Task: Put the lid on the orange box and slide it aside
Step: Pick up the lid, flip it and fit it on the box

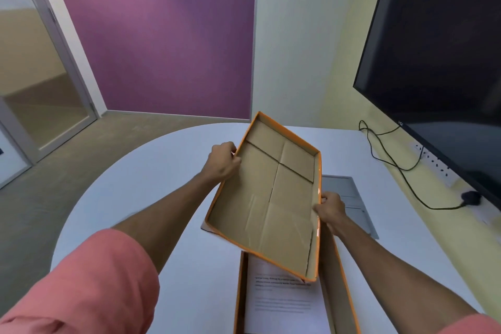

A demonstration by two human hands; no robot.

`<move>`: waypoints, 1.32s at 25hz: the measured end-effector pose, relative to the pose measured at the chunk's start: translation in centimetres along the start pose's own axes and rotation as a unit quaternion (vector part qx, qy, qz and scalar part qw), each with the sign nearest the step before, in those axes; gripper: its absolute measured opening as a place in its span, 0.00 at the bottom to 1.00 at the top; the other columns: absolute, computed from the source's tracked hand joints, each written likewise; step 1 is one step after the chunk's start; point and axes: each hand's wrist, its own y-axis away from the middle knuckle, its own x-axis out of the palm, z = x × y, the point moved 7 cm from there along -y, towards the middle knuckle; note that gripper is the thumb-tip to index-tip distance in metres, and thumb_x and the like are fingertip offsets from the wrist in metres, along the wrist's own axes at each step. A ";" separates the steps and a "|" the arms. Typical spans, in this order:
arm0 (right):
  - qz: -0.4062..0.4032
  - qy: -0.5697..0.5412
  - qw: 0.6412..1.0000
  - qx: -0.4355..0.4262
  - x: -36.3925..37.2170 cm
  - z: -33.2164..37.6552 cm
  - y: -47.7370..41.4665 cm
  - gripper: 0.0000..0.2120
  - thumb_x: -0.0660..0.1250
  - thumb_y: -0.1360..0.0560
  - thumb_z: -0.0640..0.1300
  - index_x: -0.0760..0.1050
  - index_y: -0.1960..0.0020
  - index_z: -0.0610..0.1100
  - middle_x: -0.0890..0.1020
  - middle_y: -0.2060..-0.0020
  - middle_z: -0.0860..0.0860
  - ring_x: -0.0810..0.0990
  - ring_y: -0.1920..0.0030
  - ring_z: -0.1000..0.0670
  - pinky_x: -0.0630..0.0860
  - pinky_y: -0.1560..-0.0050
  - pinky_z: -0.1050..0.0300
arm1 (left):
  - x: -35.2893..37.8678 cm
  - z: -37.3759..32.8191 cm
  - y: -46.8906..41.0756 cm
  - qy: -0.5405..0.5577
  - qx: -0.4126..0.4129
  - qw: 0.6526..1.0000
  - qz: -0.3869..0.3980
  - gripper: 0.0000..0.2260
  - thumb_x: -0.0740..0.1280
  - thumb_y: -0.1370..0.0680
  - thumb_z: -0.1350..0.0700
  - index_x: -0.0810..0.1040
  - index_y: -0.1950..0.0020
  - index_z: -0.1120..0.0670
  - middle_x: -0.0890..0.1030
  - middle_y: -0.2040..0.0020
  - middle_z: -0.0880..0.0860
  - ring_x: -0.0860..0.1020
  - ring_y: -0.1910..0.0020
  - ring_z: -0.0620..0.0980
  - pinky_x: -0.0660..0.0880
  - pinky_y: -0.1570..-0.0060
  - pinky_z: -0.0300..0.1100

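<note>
The left hand (222, 161) and the right hand (329, 207) have their fingers closed on opposite long edges of the lid (267, 198), holding it tilted, inside up, over the open orange box (336, 279) on the white table (162, 171).

A single head-worn wide-angle view is given — aimed forward and down over the white table (130, 192), close above it, walls bowed toward the frame's upper corners.
</note>
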 end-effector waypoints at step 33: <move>0.114 -0.466 0.877 0.016 -5.8 13.0 4.6 0.11 0.62 0.19 0.39 0.74 0.42 0.33 0.82 0.52 0.39 0.82 0.56 0.43 0.78 0.45 0.42 | 5.9 2.6 5.8 0.232 -0.207 0.942 0.130 0.28 0.55 0.18 0.43 0.61 0.25 0.60 0.69 0.28 0.60 0.72 0.38 0.57 0.70 0.41 0.50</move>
